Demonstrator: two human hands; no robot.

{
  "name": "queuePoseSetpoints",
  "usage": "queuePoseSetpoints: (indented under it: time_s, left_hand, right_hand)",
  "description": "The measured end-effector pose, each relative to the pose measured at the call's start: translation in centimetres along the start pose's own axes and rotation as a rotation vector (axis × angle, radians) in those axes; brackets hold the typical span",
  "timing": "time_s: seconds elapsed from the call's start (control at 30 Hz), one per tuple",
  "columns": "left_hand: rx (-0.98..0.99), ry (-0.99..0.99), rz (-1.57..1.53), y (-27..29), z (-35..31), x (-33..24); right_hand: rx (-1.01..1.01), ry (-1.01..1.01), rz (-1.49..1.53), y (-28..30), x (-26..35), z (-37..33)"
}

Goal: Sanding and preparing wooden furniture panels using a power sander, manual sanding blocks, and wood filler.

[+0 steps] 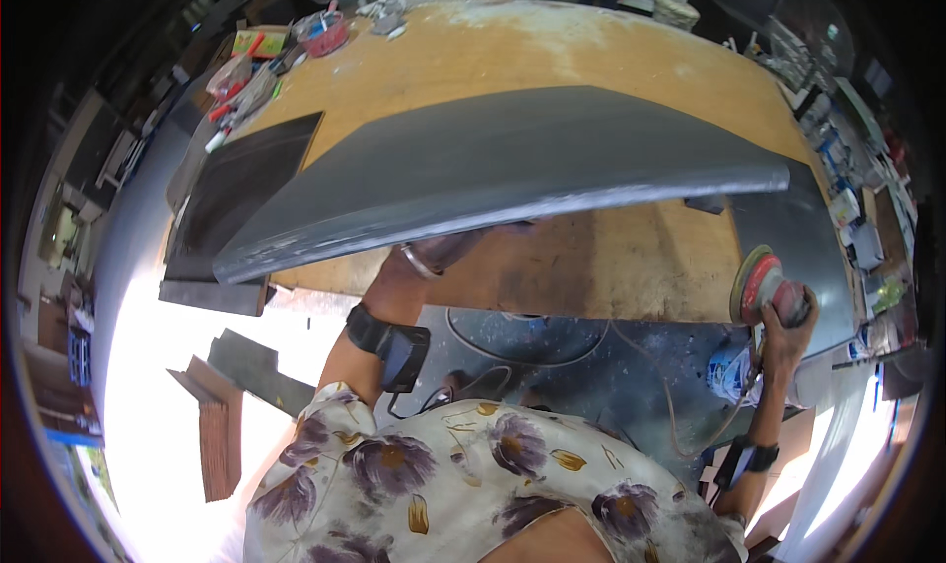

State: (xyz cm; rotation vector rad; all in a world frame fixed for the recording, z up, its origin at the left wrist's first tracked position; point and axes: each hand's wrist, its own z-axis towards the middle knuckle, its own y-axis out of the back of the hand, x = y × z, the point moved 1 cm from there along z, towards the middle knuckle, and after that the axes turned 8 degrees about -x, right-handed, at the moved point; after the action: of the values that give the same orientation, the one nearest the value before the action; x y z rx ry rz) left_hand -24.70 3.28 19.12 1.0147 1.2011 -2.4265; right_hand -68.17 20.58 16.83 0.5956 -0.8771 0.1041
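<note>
The right hand (791, 329) is wrapped around a red sander (767, 285), whose disc stands on edge, facing toward the left hand. The sander is clear of the grey panel (512, 164).

The left hand (455, 250) reaches beneath the panel's near edge, palm side hidden; whether its fingers are clenched on the panel or only prop it up cannot be told. The panel lies above and ahead of this hand, stretching out to both sides of it, tilted, with its near edge raised over the wooden table (473, 46). A bangle (421, 260) circles the left wrist.

Just beyond the right hand, a dark sheet (796, 243) covers that end of the table. Between the hands, nearer the right one, a small dark block (706, 205) shows below the panel's edge. Left of the left hand, dark boards (241, 184) lie partly under the panel. Far ahead of that hand stands a red basket (323, 36). Below the right hand, toward the left, is a bucket (728, 371); well below and left of the left hand, folded cardboard (219, 440).
</note>
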Motion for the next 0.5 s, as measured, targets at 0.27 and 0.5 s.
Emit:
queuePoseSetpoints:
  time_s: [0.27, 0.5]
  left_hand:
    - [0.171, 0.242, -0.144, -4.2, 4.6, 1.6]
    - [-0.042, 0.372, -0.583, -5.0, -3.0, 1.5]
  right_hand:
    - [0.026, 0.665, 0.307, 3.3, 19.1, -10.3]
    - [0.131, 1.05, 0.423, -1.5, 32.4, -16.5]
